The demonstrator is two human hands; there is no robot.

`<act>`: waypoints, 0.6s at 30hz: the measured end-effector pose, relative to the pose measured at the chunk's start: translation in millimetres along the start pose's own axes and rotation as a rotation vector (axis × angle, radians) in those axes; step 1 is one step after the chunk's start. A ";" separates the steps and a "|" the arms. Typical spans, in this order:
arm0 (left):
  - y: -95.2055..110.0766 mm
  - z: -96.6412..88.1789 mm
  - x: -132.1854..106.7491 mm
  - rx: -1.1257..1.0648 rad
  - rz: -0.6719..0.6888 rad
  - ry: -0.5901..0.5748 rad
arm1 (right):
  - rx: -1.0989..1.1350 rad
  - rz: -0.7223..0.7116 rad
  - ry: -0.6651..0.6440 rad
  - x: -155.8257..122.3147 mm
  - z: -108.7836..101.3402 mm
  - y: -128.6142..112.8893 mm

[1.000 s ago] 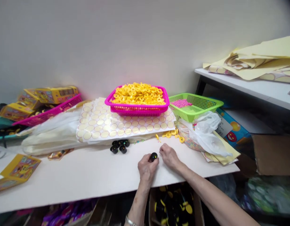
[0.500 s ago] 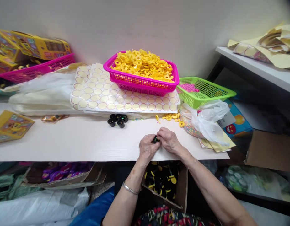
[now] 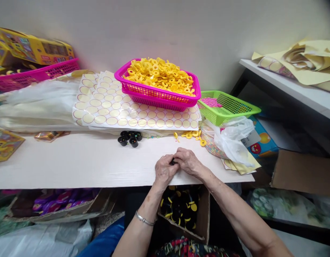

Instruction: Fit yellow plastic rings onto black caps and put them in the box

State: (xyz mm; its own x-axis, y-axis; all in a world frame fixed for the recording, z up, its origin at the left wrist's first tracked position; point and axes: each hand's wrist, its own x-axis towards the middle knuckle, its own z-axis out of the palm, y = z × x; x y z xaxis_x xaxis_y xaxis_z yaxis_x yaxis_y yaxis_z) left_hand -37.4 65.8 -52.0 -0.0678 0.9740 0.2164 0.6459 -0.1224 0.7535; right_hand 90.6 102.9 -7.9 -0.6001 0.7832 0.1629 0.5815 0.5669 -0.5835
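A small round black cup is between my hands, just above the white table near its front edge. My left hand is closed around its left side. My right hand has its fingers pressed over the top and right of it, so most of the cup is hidden. Several more black cups stand in a cluster further back to the left, small coloured bits showing inside some. Behind my right hand lie several yellow ring-shaped pieces.
A magenta basket heaped with yellow pieces sits on sticker sheets. To its right are a green basket and a plastic bag of coloured beads. A cardboard box of black-and-yellow pieces is below the table edge.
The view has shifted slightly. My right fingers now cover more of the black cup, which showed coloured bits on top before. Both hands stay at nearly the same spot.
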 end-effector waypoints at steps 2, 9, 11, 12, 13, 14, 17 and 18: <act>-0.4 0.6 0.6 0.013 0.011 0.003 | 0.224 0.028 0.042 -0.6 -1.3 6.1; -1.7 1.4 -0.6 0.013 0.026 0.032 | 0.118 0.388 0.313 39.0 0.9 39.0; -2.1 1.8 -1.1 0.001 0.021 0.037 | -0.096 0.454 0.294 55.3 5.5 44.0; -2.5 2.2 -1.3 -0.003 0.017 0.038 | -0.177 0.459 0.263 61.9 8.1 45.1; -3.1 2.6 -1.2 -0.006 0.012 0.039 | -0.238 0.456 0.236 67.0 10.4 45.7; -3.8 3.0 -1.0 -0.011 0.008 0.039 | -0.282 0.446 0.226 70.2 12.3 45.7; -7.0 2.7 0.7 -0.075 0.017 0.050 | -0.306 0.420 0.336 65.9 12.0 44.0; -7.9 1.6 1.2 -0.124 0.022 0.066 | -0.281 0.408 0.402 59.2 9.7 42.7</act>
State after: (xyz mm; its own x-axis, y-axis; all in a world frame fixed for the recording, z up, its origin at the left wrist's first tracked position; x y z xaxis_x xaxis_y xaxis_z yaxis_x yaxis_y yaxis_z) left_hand -41.4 68.2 -58.6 -0.1070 0.9566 0.2711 0.5490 -0.1705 0.8183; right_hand 74.6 171.0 -30.9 -0.0782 0.9540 0.2896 0.8745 0.2051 -0.4395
